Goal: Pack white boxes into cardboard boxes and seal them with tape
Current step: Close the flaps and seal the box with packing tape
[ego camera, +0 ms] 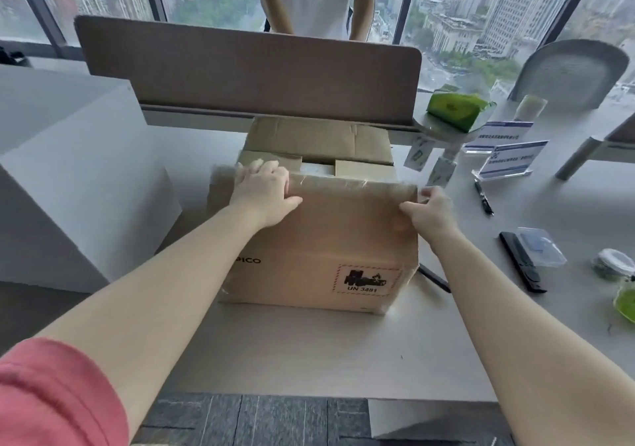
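Observation:
A brown cardboard box (319, 249) with a UN 3481 label stands on the grey desk in front of me. Its near top flap is raised and blurred. My left hand (264, 191) grips that flap's left end, fingers over its edge and thumb on the front. My right hand (429, 212) pinches the flap's right end. The two side flaps are folded in and the far flap (316, 139) stands open. Through the gap between them a pale surface (318, 169) shows inside, probably a white box.
A large white block (68, 177) stands left of the box. A brown divider (247, 71) runs behind it, with a person standing beyond. To the right lie a pen (483, 197), a black bar (522, 261), a plastic packet, a tape roll (615, 263), signs and a green pack.

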The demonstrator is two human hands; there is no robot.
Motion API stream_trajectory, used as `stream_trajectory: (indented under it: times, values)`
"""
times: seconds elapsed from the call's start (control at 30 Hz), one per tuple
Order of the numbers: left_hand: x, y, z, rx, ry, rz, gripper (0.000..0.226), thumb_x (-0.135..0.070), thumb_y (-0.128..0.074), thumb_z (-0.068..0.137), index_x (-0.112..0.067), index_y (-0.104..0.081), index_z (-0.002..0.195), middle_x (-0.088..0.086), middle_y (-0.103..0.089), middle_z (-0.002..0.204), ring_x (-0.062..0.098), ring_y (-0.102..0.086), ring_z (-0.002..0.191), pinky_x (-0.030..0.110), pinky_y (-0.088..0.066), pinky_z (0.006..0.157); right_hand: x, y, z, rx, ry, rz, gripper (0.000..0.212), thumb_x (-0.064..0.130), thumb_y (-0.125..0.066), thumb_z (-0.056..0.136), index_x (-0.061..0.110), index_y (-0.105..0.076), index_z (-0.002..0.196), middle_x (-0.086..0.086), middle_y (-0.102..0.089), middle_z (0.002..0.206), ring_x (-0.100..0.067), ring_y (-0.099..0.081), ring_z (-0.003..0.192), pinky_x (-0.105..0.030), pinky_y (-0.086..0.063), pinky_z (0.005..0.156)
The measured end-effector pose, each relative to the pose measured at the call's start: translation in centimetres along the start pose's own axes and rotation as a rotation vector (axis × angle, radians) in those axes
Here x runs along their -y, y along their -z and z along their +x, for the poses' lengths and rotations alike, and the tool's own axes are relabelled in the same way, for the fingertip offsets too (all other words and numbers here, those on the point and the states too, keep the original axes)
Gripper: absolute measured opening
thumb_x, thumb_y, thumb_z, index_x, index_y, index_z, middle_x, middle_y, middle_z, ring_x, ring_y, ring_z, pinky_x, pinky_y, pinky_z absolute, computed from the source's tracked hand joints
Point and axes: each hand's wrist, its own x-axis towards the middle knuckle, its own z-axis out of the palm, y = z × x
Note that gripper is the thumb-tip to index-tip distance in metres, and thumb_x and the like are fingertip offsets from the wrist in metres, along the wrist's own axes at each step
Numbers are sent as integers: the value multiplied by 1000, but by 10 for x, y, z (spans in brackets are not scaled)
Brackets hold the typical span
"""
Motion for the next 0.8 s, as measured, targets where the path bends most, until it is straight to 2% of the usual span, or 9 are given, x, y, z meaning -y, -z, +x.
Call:
stream_trajectory:
  times: [0.07,0.17,0.23,0.3,0.37,0.47,0.57,0.67,0.8]
  values:
    - [1,-10,10,67,30,-21,25,-39,-53,89,-16,-42,87,6,-53,118,27,-41,122,45,-23,113,-4,-6,14,91,-37,-47,67,17,-63,81,7,-33,139,-17,-44,136,-32,-45,124,-45,-41,103]
    - [4,-25,18,189,59,-80,25,-38,-53,90,-16,-42,94,7,-55,118,26,-47,114,42,-32,106,-8,-14,27,205,-88,-111,70,15,-65,80,7,-30,140,-15,-39,140,-32,-40,128,-43,-37,107]
    - [7,-28,24,239,53,-69,27,-41,-53,89,-17,-45,97,6,-53,120,26,-44,118,38,-33,102,-8,-17,35,263,-95,-126,69,15,-64,79,9,-32,139,-14,-38,140,-32,-38,128,-44,-36,107]
    - [10,-26,31,273,55,-40,28,-45,-55,87,-20,-48,95,6,-46,131,28,-31,132,38,-26,107,-3,-18,43,304,-62,-189,70,13,-61,80,13,-29,142,-12,-31,143,-31,-32,132,-43,-33,109]
    - [11,-22,40,264,72,-75,26,-44,-58,86,-20,-55,94,10,-39,143,28,-20,138,37,-20,111,6,-21,52,294,-16,-171,69,11,-59,82,14,-28,144,-12,-28,146,-30,-29,135,-43,-32,110]
    - [15,-18,59,85,105,-233,19,-35,-60,86,-16,-61,90,11,-54,128,28,-36,127,32,-31,101,22,-27,69,222,5,-73,62,15,-58,86,10,-33,142,-14,-35,145,-29,-36,132,-39,-34,108]
    - [23,-12,84,-20,242,-375,35,-30,-57,88,-12,-56,118,10,-51,132,28,-38,129,34,-34,101,37,-32,85,179,-2,-92,52,16,-53,91,5,-36,139,-15,-44,139,-29,-42,127,-34,-36,99]
    - [36,-9,111,18,382,-467,57,-30,-55,90,-8,-35,140,11,-39,145,30,-35,134,37,-33,106,46,-38,101,165,-38,-85,57,17,-52,91,4,-31,142,-14,-41,143,-29,-39,131,-34,-34,103]
    - [53,-13,138,134,538,-595,61,-31,-52,91,-5,-29,141,14,-39,143,32,-41,129,41,-37,106,55,-47,117,177,-98,-49,54,15,-50,92,2,-32,141,-14,-40,143,-29,-38,131,-34,-33,103]
